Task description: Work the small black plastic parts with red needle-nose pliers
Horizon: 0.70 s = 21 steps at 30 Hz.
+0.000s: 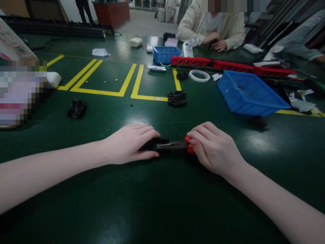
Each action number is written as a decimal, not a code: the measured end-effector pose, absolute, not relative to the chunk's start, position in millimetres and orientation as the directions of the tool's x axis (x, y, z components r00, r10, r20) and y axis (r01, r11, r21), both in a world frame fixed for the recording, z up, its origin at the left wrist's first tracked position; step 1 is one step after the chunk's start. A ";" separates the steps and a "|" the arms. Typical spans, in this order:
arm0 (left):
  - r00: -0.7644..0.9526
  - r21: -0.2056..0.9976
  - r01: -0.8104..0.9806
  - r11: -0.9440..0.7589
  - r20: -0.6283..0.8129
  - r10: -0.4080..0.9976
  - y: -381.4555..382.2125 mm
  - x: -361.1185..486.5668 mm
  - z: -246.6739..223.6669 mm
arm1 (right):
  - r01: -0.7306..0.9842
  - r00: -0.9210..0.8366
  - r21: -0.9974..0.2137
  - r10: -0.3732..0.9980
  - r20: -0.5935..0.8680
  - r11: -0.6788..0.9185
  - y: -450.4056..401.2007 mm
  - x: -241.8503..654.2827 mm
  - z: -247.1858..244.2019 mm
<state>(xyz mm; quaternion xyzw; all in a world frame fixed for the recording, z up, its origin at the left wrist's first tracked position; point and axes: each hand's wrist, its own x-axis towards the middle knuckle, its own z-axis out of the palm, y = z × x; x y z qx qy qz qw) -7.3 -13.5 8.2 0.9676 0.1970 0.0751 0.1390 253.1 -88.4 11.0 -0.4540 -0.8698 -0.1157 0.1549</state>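
My left hand is closed round a black part low over the green table, and its palm hides most of that part. Red-handled long-nose pliers are gripped in my right hand. Their metal jaws point left and meet the black part beside my left thumb; whether they pinch it is too dark to tell. Beyond my hands lie a bundle of black pieces and, farther left, a second black clump.
A tilted blue bin stands at right, near a roll of white tape. Red strips run behind it. A smaller blue bin sits farther back. Yellow tape marks the green table. Another person's hands rest across the table.
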 end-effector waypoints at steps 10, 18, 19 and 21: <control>0.893 0.205 0.435 -0.877 0.025 0.449 -16.8 -4.4 10.3 | 0.819 -0.545 0.054 0.744 0.387 0.572 -85.8 251.3 11.8; 0.904 0.165 0.422 -0.891 -0.008 0.427 -17.6 -2.8 13.2 | 0.806 -0.553 -0.005 0.756 0.350 0.591 -84.2 256.6 15.4; 0.904 0.165 0.423 -0.891 -0.005 0.428 -17.8 -2.5 13.3 | 0.807 -0.551 -0.016 0.762 0.341 0.590 -84.5 256.4 15.9; 0.906 0.168 0.415 -0.894 0.011 0.423 -18.2 -2.0 12.5 | 0.805 -0.548 -0.044 0.769 0.329 0.592 -85.6 255.8 16.6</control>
